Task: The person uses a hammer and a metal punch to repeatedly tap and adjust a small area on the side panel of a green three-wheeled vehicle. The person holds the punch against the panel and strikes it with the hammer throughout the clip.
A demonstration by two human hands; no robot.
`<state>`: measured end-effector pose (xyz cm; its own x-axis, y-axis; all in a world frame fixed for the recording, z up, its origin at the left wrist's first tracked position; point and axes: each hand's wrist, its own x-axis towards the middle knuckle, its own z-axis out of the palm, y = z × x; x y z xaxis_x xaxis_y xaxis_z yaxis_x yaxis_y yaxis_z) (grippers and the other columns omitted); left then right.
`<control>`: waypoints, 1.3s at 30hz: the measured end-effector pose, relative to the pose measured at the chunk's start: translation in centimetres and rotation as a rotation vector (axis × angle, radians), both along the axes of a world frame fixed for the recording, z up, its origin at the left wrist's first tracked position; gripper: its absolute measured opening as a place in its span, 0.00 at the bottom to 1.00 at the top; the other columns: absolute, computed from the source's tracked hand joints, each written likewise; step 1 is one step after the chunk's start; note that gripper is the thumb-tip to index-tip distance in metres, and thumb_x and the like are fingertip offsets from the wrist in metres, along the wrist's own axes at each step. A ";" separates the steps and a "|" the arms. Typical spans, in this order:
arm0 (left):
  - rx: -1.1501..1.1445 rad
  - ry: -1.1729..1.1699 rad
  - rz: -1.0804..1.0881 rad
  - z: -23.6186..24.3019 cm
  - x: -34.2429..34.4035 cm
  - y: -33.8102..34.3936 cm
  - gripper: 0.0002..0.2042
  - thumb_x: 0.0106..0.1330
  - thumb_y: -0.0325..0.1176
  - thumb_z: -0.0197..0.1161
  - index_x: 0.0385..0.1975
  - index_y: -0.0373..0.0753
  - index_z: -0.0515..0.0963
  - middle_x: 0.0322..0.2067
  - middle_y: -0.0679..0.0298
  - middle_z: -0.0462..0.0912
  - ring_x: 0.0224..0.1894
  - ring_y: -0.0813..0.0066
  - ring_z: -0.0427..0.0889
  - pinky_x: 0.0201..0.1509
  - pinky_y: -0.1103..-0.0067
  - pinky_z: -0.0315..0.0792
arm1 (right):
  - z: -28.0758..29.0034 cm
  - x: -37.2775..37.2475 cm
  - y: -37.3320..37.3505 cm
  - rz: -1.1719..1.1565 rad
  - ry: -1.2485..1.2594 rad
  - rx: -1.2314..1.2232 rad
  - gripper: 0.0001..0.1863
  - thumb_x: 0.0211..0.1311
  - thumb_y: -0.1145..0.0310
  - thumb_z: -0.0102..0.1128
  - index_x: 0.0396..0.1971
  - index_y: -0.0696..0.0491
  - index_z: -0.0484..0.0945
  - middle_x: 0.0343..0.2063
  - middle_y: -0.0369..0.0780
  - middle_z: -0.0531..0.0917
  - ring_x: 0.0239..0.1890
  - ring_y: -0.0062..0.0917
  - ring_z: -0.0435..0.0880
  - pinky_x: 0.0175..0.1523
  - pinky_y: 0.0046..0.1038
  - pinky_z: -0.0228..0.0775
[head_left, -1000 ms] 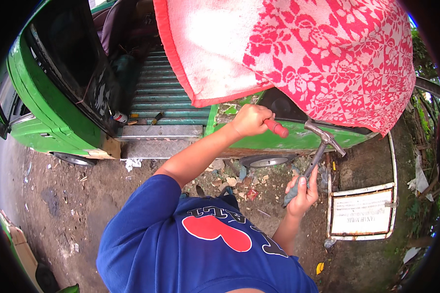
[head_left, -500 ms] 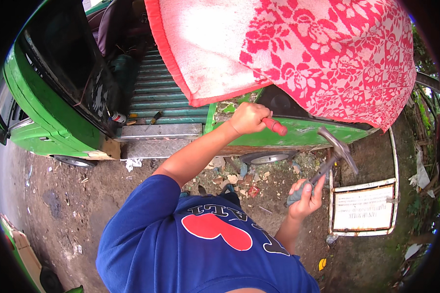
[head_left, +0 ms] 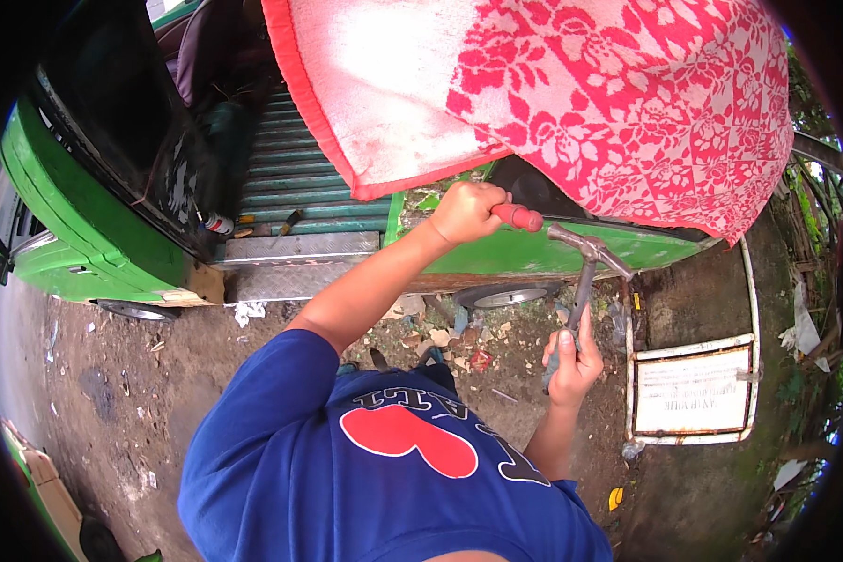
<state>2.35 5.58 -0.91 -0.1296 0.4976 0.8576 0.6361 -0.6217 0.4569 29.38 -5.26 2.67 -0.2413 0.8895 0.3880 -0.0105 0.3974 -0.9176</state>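
Note:
My left hand (head_left: 468, 213) is closed round a tool with a red handle (head_left: 520, 217); its other end is hidden, so I cannot tell its exact kind. That fist is at the scraped post edge of the green vehicle's body (head_left: 534, 248). A claw hammer (head_left: 584, 286) with a grey grip is upright in my right hand (head_left: 572, 367), fingers wrapped round the handle. The hammer's steel head is close to the butt of the red handle, with a small gap between them.
A red-and-white floral cloth (head_left: 618, 112) drapes over the vehicle's side. To the left are a slatted floor (head_left: 295, 169) and a metal step (head_left: 300, 247). Broken chips (head_left: 440, 337) litter the ground by the wheel (head_left: 509, 296). A white-framed sign (head_left: 751, 375) lies at right.
The hammer has swung up and left, its head now close to the red handle's butt. My left hand with the red-handled tool has shifted slightly up and left in the view.

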 end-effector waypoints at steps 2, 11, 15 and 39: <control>-0.017 0.003 -0.014 0.0 -0.2 -0.2 0.13 0.57 0.30 0.65 0.14 0.38 0.71 0.15 0.56 0.75 0.20 0.55 0.77 0.24 0.67 0.70 | 0.7 0.2 -0.4 -0.021 0.148 0.020 0.26 0.66 0.77 0.50 0.63 0.63 0.62 0.23 0.37 0.76 0.22 0.16 0.72 0.22 0.19 0.66; -0.193 0.020 -0.016 -0.2 -0.4 -0.5 0.04 0.47 0.30 0.62 0.23 0.39 0.79 0.23 0.59 0.81 0.28 0.58 0.82 0.33 0.68 0.76 | 0.4 -0.4 0.2 -0.055 0.072 -0.059 0.26 0.68 0.74 0.50 0.65 0.61 0.60 0.20 0.35 0.74 0.21 0.16 0.71 0.22 0.20 0.67; -0.031 0.047 -0.060 -0.4 0.5 -0.7 0.09 0.55 0.29 0.64 0.16 0.37 0.74 0.18 0.58 0.77 0.22 0.58 0.79 0.26 0.69 0.73 | 1.1 -0.5 0.4 -0.026 0.164 -0.008 0.28 0.68 0.72 0.51 0.66 0.62 0.58 0.21 0.36 0.73 0.22 0.17 0.71 0.22 0.20 0.68; -0.095 0.183 -0.082 -1.2 0.1 0.0 0.04 0.47 0.29 0.62 0.24 0.40 0.79 0.22 0.61 0.80 0.27 0.59 0.81 0.31 0.67 0.76 | -1.8 -0.8 -0.9 -0.034 0.000 -0.010 0.27 0.68 0.74 0.49 0.66 0.60 0.60 0.22 0.38 0.75 0.21 0.18 0.72 0.22 0.20 0.68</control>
<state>2.40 5.58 -2.11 0.0676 0.5798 0.8119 0.6631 -0.6342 0.3977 28.56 -6.16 0.90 -0.2110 0.9010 0.3791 0.0029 0.3884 -0.9215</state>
